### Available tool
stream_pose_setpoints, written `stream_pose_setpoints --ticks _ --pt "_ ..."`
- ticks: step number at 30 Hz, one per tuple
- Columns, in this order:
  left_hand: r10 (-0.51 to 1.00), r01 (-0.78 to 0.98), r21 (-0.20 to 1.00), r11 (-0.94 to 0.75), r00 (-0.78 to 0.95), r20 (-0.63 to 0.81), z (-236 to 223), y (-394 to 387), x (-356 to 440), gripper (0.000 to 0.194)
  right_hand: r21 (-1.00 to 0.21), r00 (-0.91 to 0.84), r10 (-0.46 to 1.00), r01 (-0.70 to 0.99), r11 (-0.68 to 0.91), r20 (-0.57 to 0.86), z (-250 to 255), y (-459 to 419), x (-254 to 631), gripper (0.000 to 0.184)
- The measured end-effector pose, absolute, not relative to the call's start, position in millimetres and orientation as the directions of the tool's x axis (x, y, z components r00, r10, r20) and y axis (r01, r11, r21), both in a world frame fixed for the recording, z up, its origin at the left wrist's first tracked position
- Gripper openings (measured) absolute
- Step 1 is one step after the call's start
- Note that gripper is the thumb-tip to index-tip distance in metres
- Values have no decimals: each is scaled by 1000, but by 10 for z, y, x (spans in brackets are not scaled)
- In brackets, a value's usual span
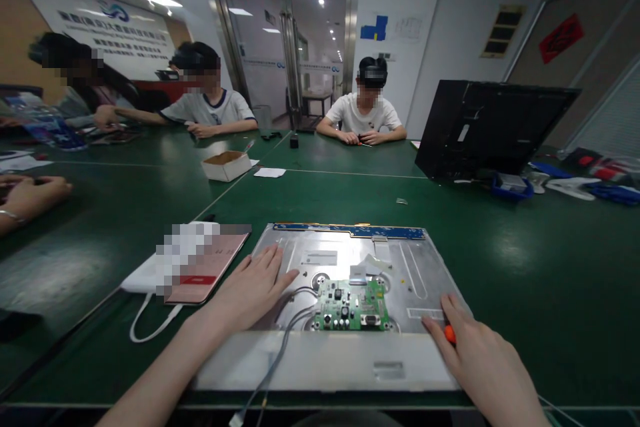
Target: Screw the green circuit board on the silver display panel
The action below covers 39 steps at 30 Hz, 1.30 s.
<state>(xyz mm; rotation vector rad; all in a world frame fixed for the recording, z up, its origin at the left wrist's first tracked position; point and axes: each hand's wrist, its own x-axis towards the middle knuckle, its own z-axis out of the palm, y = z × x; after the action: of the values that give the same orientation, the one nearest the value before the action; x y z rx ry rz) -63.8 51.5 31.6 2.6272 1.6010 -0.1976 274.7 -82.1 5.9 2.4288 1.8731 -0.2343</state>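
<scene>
A metal display panel [320, 360] lies flat on the table before me, its back upward. At its centre sits a green circuit board [353, 307], with grey cables [283, 353] running off its left side toward the near edge. A narrow blue circuit strip [345, 231] lines the far edge. My left hand [255, 283] rests on the panel's left side, fingers stretched out, holding nothing. On the right edge lies my right hand [475, 340]; the orange end of a tool [450, 333] shows between thumb and forefinger, the remainder hidden by the hand.
Left of the panel lie a phone [200, 283] and a white device [145, 273] with a white cable. Beyond are an open small box [226, 165] and a black monitor [490, 127]. Several people sit around the table [525, 240]; another person's hand [37, 197] is at far left.
</scene>
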Motion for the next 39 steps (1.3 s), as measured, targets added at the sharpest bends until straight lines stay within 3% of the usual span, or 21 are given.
stream_pose_setpoints --ticks 5,10,20,25,30,35,39 --pt "923 925 2 -380 379 -59 251 545 -663 77 -18 246 957 968 -252 -153 66 -869 2639 57" --pt "913 913 8 -409 409 -7 166 504 -727 77 20 237 966 971 -236 -103 44 -848 2637 54" --pt "957 960 -6 -280 279 -75 131 493 -583 94 40 210 978 977 -210 -2 81 -624 2735 45" --pt "953 958 -9 -286 284 -103 165 512 -529 95 -9 204 978 979 -204 -51 112 -574 2771 46" --pt "947 951 29 -309 311 -82 240 536 -518 88 -62 156 987 986 -158 -29 122 -581 2825 44" --pt "927 924 73 -375 376 -5 478 539 -454 60 -132 52 998 990 -57 -43 266 -490 2896 38" --pt "884 875 193 -444 462 -63 681 667 -377 39 -239 -96 993 968 77 -69 360 -242 2921 42"
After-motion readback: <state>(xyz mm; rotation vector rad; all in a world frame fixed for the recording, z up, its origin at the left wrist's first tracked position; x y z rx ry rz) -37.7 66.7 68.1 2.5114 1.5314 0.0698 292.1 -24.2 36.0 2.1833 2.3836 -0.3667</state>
